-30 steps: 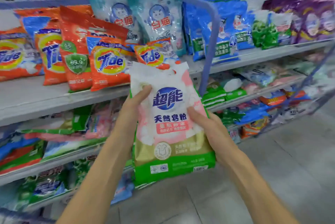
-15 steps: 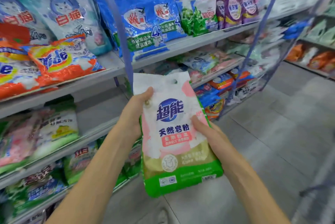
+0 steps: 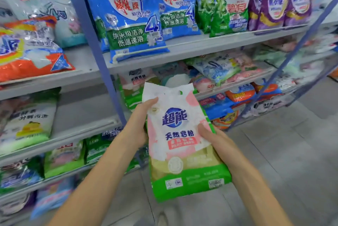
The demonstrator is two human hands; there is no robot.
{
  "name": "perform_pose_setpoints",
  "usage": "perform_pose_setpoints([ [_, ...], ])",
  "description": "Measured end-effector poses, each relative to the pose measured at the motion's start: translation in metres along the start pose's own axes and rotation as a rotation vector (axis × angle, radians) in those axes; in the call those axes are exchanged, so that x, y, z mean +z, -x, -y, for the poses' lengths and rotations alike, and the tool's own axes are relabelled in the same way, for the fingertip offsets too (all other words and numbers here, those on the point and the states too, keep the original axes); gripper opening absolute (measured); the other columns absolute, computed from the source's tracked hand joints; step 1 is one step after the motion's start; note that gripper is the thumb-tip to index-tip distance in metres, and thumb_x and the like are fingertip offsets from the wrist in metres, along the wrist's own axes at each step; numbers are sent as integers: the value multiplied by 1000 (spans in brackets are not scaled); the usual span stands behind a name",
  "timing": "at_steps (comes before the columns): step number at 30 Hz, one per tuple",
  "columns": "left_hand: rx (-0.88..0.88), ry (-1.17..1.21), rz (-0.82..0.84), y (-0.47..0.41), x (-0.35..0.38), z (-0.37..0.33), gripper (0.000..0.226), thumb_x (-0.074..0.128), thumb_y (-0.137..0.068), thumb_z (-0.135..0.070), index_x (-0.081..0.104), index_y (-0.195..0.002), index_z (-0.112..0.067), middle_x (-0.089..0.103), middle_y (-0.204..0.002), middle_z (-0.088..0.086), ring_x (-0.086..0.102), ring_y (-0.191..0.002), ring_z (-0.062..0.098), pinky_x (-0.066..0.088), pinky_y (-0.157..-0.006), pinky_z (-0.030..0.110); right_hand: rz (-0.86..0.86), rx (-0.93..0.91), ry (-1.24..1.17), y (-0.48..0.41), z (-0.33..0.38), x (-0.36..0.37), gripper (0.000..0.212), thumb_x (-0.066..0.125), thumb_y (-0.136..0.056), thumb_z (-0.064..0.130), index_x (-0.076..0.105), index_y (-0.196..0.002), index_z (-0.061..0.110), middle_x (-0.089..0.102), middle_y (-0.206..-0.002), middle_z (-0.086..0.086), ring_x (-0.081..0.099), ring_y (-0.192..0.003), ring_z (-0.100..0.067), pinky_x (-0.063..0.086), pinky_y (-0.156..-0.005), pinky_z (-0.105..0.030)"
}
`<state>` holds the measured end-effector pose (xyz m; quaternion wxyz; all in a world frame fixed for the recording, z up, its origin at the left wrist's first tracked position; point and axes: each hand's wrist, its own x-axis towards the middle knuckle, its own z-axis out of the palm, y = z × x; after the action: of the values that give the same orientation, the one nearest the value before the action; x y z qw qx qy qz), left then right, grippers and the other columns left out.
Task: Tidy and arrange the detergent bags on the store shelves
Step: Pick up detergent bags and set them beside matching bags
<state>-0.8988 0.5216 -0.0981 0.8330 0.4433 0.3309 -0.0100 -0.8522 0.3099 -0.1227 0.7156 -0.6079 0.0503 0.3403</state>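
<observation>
1. Left hand (image 3: pixel 139 121) grasps the upper left edge of a white, pink and green detergent bag (image 3: pixel 181 145). Its thumb lies on the front face and its fingers are out of sight behind. Right hand (image 3: pixel 215 140) grasps the bag's right edge lower down, thumb on the front, fingers underneath.
2. The bag is held in the air, upright and tilted a little, with its green band at the bottom. It is in front of the lower tiers and over the floor, touching no shelf.
3. Shelves (image 3: pixel 210 44): grey boards in several tiers, running from left to far right, all stocked with detergent bags.
4. Floor (image 3: pixel 285 152): grey tiles, lower right.
5. Blue post (image 3: pixel 95 52): a slanted upright that splits the shelving into a left bay and a right bay.
6. Top tier, right bay: two large blue bags (image 3: pixel 131 15) stand side by side. The nearer one reaches the shelf's front lip.
7. Same tier, left bay: an orange bag (image 3: pixel 31 55) lies flat, and a pale bag with red characters (image 3: pixel 38 1) stands behind it.
8. Right of the blue bags: a green and white bag (image 3: pixel 226 12), then purple bags (image 3: pixel 276 1), all upright in a close row.
9. Second tier, just behind the held bag's top: a matching bag (image 3: pixel 135 85) with the same print, partly hidden.
10. Lower tiers hold mixed bags. Those at far right are too blurred to read.
</observation>
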Motion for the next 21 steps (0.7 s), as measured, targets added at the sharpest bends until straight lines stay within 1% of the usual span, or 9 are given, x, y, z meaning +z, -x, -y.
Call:
perform_pose_setpoints([
  [2, -32, -8, -21, -11, -2, 7, 35, 69, -91, -31, 70, -123, -16, 78, -110, 10, 74, -103, 33, 56, -96, 49, 10, 25, 4, -21, 7, -3, 25, 65, -97, 23, 72, -120, 16, 79, -105, -9, 78, -87, -24, 63, -69, -33],
  [3, -29, 4, -34, -17, -3, 11, 40, 72, -89, -28, 68, -127, -15, 77, -112, 11, 73, -105, 33, 56, -96, 50, 21, 38, 17, -34, 10, -4, 23, 65, -98, 24, 72, -119, 18, 79, -104, -7, 78, -87, -23, 63, -69, -32],
  [7, 83, 70, -76, -43, -7, 23, 71, 78, -78, -20, 50, -144, -24, 74, -121, 9, 72, -107, 33, 61, -88, 50, 112, 74, 86, -87, 28, -2, 32, 68, -95, 34, 69, -127, 26, 78, -113, -3, 75, -103, -25, 57, -96, -46],
  [9, 145, 66, -135, -59, -5, 25, 87, 83, -75, -17, 40, -149, -31, 74, -121, 6, 74, -104, 30, 63, -82, 48, 172, 83, 141, -118, 35, -1, 35, 68, -95, 38, 67, -129, 30, 78, -114, 1, 75, -104, -22, 56, -99, -48],
  [13, 259, -101, -201, -92, -4, 29, 97, 85, -71, -26, 33, -152, -37, 70, -131, -2, 69, -117, 27, 50, -105, 55, 215, 81, 171, -175, 45, 0, 59, 72, -88, 50, 55, -143, 38, 75, -119, 13, 75, -101, -14, 57, -94, -41],
  [16, 329, -213, -187, -108, -9, 43, 97, 86, -74, -36, 30, -149, -57, 57, -146, -15, 58, -132, 20, 42, -112, 53, 221, 0, 232, -214, 46, 0, 64, 71, -87, 57, 46, -145, 46, 63, -104, 43, 65, -94, 13, 53, -90, -28],
  [17, 365, -211, -197, -112, -11, 45, 94, 85, -74, -37, 32, -148, -59, 56, -147, -16, 57, -133, 20, 41, -113, 53, 244, -13, 232, -227, 46, 1, 72, 73, -82, 62, 47, -146, 44, 61, -102, 44, 64, -99, 13, 52, -94, -29],
  [19, 462, -177, -249, -124, -16, 41, 88, 83, -75, -34, 37, -147, -57, 58, -145, -15, 59, -131, 19, 42, -112, 50, 286, 14, 219, -254, 44, 10, 79, 77, -77, 62, 52, -147, 36, 70, -114, 27, 69, -111, -5, 51, -106, -42],
  [21, 554, -196, -308, -138, -25, 27, 79, 79, -81, -29, 41, -148, -47, 62, -141, -12, 61, -128, 19, 43, -109, 46, 366, 38, 147, -275, 50, 28, 44, 70, -91, 42, 66, -132, 26, 78, -111, 5, 75, -101, -19, 56, -99, -47],
])
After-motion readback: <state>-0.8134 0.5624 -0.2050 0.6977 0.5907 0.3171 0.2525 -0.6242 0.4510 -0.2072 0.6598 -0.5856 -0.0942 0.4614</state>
